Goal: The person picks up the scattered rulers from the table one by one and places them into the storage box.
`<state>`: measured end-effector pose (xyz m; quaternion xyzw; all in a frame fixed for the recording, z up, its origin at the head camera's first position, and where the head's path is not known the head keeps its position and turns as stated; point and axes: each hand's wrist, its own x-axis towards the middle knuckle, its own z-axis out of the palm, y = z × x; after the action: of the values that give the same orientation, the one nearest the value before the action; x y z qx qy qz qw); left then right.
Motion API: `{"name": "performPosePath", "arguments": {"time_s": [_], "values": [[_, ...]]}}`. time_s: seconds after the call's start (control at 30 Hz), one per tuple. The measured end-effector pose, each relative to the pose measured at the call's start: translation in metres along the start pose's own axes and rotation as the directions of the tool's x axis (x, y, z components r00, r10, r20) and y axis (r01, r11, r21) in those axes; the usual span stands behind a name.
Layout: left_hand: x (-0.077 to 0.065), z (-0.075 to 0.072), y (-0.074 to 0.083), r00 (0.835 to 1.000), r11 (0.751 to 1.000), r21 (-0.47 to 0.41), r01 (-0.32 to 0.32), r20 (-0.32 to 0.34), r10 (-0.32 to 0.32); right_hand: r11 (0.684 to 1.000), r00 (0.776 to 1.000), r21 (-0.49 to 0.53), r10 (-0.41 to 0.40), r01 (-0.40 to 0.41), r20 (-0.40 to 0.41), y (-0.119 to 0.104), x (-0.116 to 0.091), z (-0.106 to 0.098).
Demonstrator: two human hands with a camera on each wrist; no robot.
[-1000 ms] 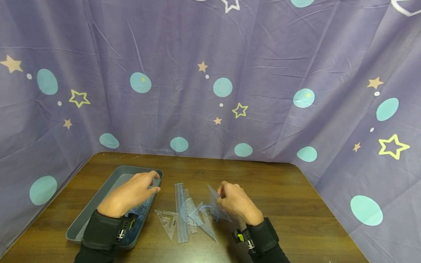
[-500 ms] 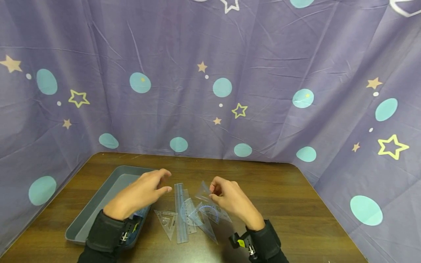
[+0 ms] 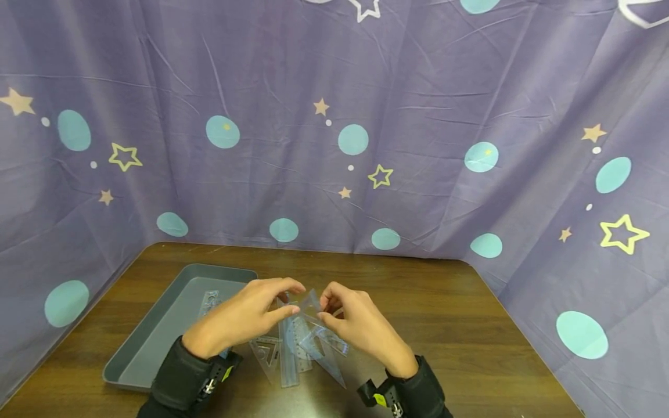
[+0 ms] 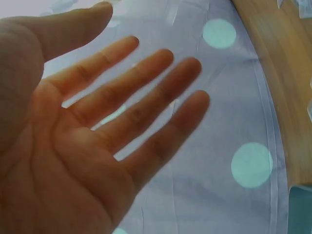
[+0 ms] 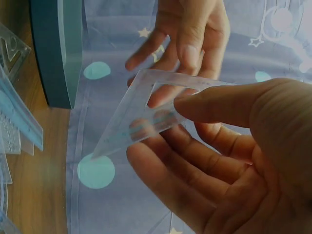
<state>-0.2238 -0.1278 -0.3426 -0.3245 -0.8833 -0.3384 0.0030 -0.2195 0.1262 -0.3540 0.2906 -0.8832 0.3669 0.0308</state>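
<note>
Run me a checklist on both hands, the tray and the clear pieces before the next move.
1. Right hand has a grip on the clear set square: ok, pinched between thumb and fingers.
2. Left hand free: ok, palm bare, fingers extended.
3. Bare room in the gray tray: ok, part of its floor shows.
4. Loose clear pieces on the table separated: not ok, several overlap.
5. Tray contents fully visible: cannot tell, the left arm covers part.

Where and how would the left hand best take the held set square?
Likely pinch the set square by its uncovered edge, coming from the person's left: it is a thin, flat plate, and the right hand grips its other side.
</note>
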Motion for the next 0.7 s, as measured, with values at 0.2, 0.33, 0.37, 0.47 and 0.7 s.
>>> {"name": "performPosePath", "arguments": {"time_s": [0.2,0.33,0.37,0.47,0.7], "values": [[0.004,0.008,0.004,0.997,0.996,-0.040,-0.081,0.009,0.082,0.999,0.999,0.003,-0.036,0.036,-0.003,-0.004,-0.002,0.001],[0.005,0.012,0.005,0.994,0.992,-0.067,-0.110,0.000,0.110,0.999,0.999,0.009,-0.051,0.051,-0.007,-0.005,-0.002,0.002],[0.005,0.013,0.006,0.993,0.991,-0.071,-0.115,-0.007,0.115,0.998,0.998,0.011,-0.056,0.056,-0.009,-0.005,-0.002,0.002],[0.005,0.012,0.006,0.990,0.987,-0.078,-0.137,-0.029,0.136,0.998,0.998,0.017,-0.068,0.068,-0.014,-0.004,-0.001,0.001],[0.000,0.001,0.004,0.990,0.992,-0.050,-0.117,-0.081,0.113,0.997,0.996,0.010,-0.073,0.074,-0.045,0.000,-0.001,-0.007]]}}
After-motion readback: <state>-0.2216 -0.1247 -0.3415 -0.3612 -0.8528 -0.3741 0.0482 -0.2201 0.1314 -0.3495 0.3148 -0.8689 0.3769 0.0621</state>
